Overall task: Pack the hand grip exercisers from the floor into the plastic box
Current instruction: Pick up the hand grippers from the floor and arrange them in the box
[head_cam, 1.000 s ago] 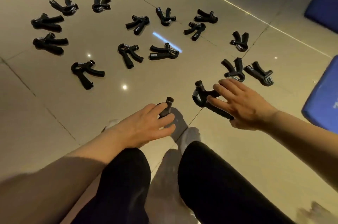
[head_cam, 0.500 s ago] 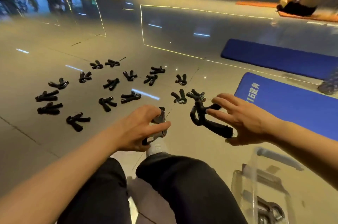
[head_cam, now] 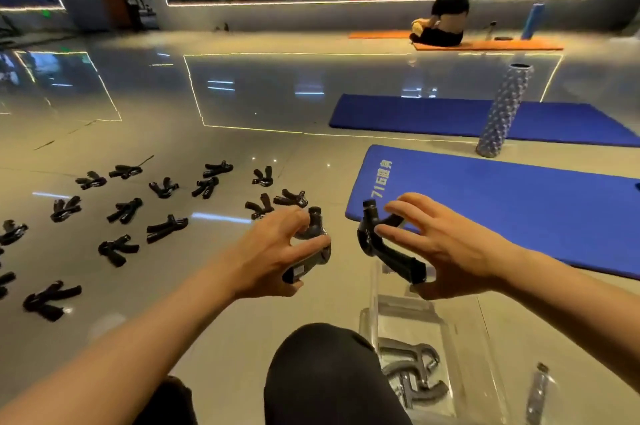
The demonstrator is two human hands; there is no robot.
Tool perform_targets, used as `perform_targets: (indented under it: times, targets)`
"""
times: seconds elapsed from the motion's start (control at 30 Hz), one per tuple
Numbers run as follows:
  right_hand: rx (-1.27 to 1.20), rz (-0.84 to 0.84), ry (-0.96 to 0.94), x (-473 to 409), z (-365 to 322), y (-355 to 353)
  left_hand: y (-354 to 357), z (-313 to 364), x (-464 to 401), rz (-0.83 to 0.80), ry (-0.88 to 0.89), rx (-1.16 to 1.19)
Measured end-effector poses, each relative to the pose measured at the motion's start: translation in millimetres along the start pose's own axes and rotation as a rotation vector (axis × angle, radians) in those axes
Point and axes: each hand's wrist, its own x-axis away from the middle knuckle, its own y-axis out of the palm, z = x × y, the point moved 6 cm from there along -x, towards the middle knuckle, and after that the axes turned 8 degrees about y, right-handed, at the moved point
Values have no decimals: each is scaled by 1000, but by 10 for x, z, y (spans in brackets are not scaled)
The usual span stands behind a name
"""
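My left hand holds a black hand grip exerciser in the air above the floor. My right hand holds a second black exerciser, just above the far wall of the clear plastic box. The box stands on the floor at the lower right, beside my right knee, and exercisers lie inside it. Several more black exercisers are spread over the shiny floor to the left.
A blue mat lies right behind the box, a second blue mat further back with an upright foam roller. My knees fill the bottom. A person sits on an orange mat far off.
Both hands lifted their exercisers off the floor and carried them right toward the box. My head tilted up, so the mats, the box and the room came into view.
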Motion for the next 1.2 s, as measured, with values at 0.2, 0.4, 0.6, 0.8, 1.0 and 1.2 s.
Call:
perform_targets:
  times: [0.2, 0.4, 0.6, 0.8, 1.0, 1.2]
  targets:
    - [-177, -207, 86, 414, 248, 704, 548, 263, -735, -143, 226, 54]
    - [-335, -388, 254, 761, 419, 1655, 1304, 193, -1214, -185, 149, 250]
    - [-476, -491, 347, 811, 333, 2576, 2161, 466, -1025, -130, 90, 514]
    - [-633, -482, 392, 801, 85, 3116, 2640, 500, -668, -240, -6, 556]
    - [-596, -564, 412, 876, -45, 3401, 2961, 512, -464, -271, -117, 594]
    - [-575, -634, 396, 802, -26, 3451, 3066, 563, -328, -199, -288, 789]
